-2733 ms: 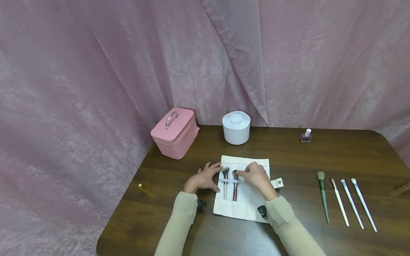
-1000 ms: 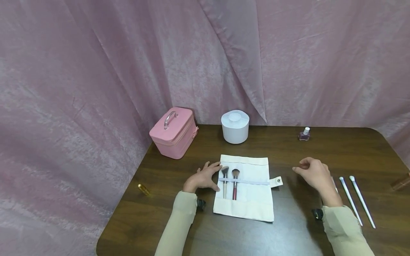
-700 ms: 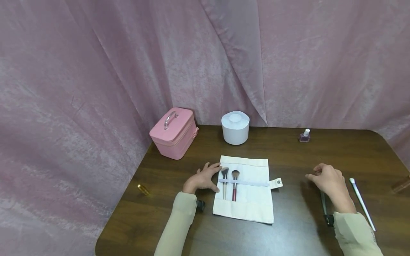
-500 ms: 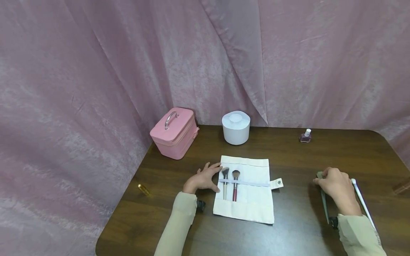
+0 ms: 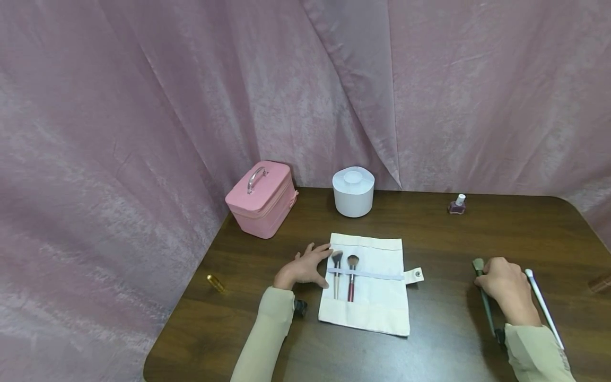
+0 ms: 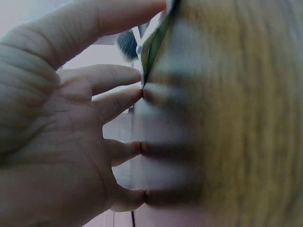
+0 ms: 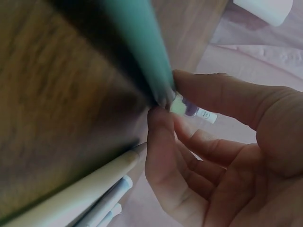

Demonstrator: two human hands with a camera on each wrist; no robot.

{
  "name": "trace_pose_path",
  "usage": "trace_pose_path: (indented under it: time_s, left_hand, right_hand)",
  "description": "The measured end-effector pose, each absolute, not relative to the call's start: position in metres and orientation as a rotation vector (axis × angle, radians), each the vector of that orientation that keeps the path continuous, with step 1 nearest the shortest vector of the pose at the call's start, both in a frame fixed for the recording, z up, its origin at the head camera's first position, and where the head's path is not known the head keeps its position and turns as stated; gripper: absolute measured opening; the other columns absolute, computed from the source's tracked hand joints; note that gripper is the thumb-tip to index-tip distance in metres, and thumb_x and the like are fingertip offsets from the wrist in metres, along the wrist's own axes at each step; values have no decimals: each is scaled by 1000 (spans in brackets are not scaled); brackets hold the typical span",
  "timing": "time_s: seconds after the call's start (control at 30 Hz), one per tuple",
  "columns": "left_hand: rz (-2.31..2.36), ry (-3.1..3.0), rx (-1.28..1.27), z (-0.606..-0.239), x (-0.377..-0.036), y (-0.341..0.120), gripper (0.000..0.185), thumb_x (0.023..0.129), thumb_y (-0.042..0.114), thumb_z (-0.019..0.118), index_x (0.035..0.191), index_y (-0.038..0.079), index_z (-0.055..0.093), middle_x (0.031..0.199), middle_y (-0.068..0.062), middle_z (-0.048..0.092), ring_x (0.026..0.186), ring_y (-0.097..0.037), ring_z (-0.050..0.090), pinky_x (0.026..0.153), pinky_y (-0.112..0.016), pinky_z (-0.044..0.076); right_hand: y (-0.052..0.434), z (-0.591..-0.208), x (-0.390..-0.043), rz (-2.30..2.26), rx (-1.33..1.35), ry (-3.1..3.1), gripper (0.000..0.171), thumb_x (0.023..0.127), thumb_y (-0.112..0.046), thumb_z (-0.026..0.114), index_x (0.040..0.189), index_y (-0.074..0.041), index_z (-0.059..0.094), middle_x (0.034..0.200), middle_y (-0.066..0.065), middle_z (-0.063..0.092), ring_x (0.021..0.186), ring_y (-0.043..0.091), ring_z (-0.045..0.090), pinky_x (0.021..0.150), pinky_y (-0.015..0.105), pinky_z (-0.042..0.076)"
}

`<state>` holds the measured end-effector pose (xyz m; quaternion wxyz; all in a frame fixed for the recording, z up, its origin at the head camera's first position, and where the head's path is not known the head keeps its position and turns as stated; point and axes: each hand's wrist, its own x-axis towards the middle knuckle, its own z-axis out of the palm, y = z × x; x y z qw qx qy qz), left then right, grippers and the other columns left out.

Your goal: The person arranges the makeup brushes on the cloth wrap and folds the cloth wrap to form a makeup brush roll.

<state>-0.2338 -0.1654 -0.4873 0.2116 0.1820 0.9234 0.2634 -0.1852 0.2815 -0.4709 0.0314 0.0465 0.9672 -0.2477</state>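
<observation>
My left hand (image 5: 303, 268) lies at the left edge of a white fabric brush roll (image 5: 382, 307), fingers spread; in the left wrist view its fingertips touch the table and the roll's edge. Two makeup brushes, one pale-handled (image 5: 336, 286) and one red-handled (image 5: 351, 292), sit under the roll's elastic band. At the right, my right hand (image 5: 507, 286) pinches a green makeup brush (image 5: 487, 305) between thumb and index finger near its ferrule, clearest on the green handle (image 7: 142, 42) in the right wrist view. The brush still lies along the tabletop.
Beside the right hand lies a white brush (image 5: 543, 307); other pale brushes (image 7: 85, 189) show in the right wrist view. Behind stand a pink case (image 5: 260, 201), a white lidded container (image 5: 353, 199) and nail polish (image 5: 456, 207). A gold tube (image 5: 215, 283) lies at left.
My right hand has left the red-handled brush in the roll, moved right across the table and come down on the green brush. The left hand has stayed in place.
</observation>
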Motion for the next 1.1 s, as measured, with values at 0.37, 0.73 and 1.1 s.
trace_pose_path:
  time_s: [0.37,0.73,1.1]
  left_hand:
    - [753,2559,497,-487,-232,-165,90,79,15,87,156,11,41,166,-4,23,153,-40,2,115,-70,6]
    - [760,2563,485,-484,-231,-165,92,77,15,89,156,14,42,166,-4,23,153,-41,3,114,-71,7]
    - [736,2570,468,-486,-233,-164,92,78,17,89,156,11,41,166,-4,24,153,-39,4,115,-69,8]
  right_hand:
    - [283,-473,-185,-791,129,2966,40,83,-8,66,57,-17,38,56,-5,33,54,18,38,50,33,29]
    - [272,-460,-193,-870,122,2976,32,87,-11,70,103,15,64,92,28,68,75,38,62,57,44,46]
    - [251,-459,-200,-1076,168,3060,30,87,-13,72,102,13,67,90,27,71,78,41,65,59,42,44]
